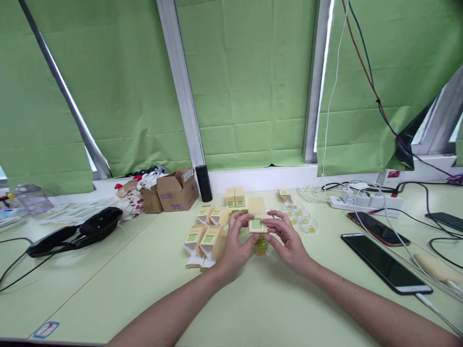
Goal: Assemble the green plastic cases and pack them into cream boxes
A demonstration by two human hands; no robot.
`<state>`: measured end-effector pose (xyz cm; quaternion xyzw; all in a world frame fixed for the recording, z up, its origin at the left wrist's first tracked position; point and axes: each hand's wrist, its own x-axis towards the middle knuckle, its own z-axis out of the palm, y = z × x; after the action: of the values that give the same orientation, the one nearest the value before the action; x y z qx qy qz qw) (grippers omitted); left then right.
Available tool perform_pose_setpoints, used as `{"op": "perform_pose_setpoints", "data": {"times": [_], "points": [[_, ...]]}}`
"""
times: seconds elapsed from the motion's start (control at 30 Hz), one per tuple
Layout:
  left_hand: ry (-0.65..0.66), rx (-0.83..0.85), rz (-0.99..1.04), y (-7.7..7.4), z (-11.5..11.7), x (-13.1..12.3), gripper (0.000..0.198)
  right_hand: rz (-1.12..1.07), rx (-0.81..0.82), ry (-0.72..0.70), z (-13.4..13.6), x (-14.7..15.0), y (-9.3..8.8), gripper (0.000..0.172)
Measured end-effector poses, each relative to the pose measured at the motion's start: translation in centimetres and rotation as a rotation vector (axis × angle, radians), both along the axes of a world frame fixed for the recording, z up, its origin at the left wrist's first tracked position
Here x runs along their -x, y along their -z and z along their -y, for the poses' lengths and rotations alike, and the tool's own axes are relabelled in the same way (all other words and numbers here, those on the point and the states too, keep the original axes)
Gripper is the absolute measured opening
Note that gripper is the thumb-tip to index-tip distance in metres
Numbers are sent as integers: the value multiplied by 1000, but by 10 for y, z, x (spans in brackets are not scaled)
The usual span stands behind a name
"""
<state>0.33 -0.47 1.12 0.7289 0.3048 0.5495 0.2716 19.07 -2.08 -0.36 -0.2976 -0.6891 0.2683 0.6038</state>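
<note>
Between my two hands is a small beige cardboard box with a green square label. My left hand grips its left side, with the fingertips at the label's edge. On the right side, the fingers of my right hand are closed on the same box. Just under it, near both thumbs, a small clear jar with yellow-green contents shows; whether it touches the box I cannot tell. Left of my left hand stand several similar beige boxes, with white flaps open at their near ends.
Two boxes stand behind. Several clear containers with yellow bits and another box lie right. Phones, cables and a power strip occupy the right side. A black pouch, brown carton and black cylinder are left.
</note>
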Motion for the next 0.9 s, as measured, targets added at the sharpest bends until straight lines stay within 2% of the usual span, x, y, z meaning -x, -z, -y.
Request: {"op": "perform_pose_setpoints", "data": {"times": [0.2,0.53,0.73,0.9], "points": [[-52,-43,-92,-3,5,3,39,10,28,-26,-4,-1,4,38],[-114,-113,-172,-3,8,4,47,196,-2,22,4,-3,2,55],[-142,-130,-134,-1,5,4,52,246,-131,0,7,-3,1,72],[-166,-92,-50,1,-1,3,52,363,-246,-17,17,0,-8,72]]}}
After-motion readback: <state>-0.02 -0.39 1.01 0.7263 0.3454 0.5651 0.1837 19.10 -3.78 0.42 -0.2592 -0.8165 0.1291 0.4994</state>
